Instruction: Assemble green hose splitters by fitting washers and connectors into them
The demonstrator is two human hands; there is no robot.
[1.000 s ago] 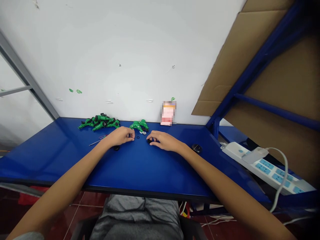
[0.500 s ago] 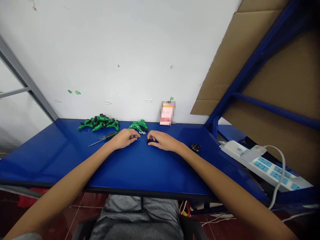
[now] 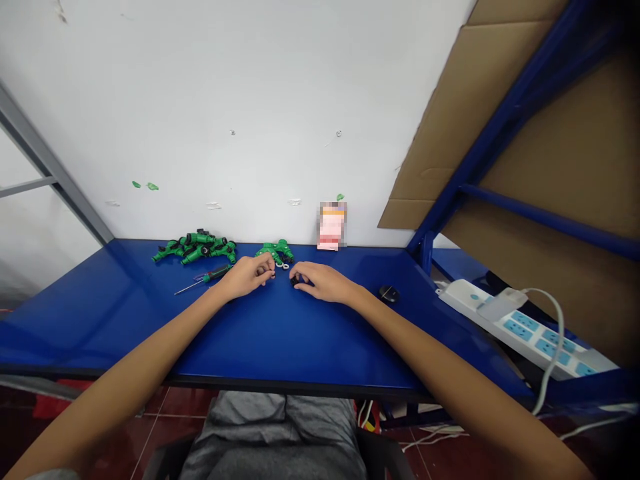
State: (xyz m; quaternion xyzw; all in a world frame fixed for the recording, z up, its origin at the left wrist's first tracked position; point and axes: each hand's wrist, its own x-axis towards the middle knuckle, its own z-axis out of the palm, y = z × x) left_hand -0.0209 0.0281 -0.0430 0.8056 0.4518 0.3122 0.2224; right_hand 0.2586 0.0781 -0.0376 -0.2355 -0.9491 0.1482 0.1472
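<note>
My left hand (image 3: 248,275) is closed in a pinch, with a tiny dark piece (image 3: 273,274) at its fingertips, too small to name. To its right, my right hand (image 3: 323,280) curls its thumb and fingers round a small black plastic part (image 3: 294,282). A narrow gap separates the two hands. Just behind them lie green plastic fittings (image 3: 273,249) with black ends, and small white rings (image 3: 285,266) in front of these. A screwdriver (image 3: 216,274) with a green and dark handle rests left of my left hand, its shaft pointing left.
A pile of green and black pipe fittings (image 3: 200,247) lies at the back left of the blue table (image 3: 240,340). A black round-edged object (image 3: 389,294) sits to the right. Beyond it are a white power strip (image 3: 515,327) and a blue frame (image 3: 427,257). A blurred card (image 3: 332,227) stands against the wall.
My left fingertips have drawn together and lifted slightly, and the tiny dark piece now shows between them. My right hand stays almost in place with the black part. The view has shifted slightly.
</note>
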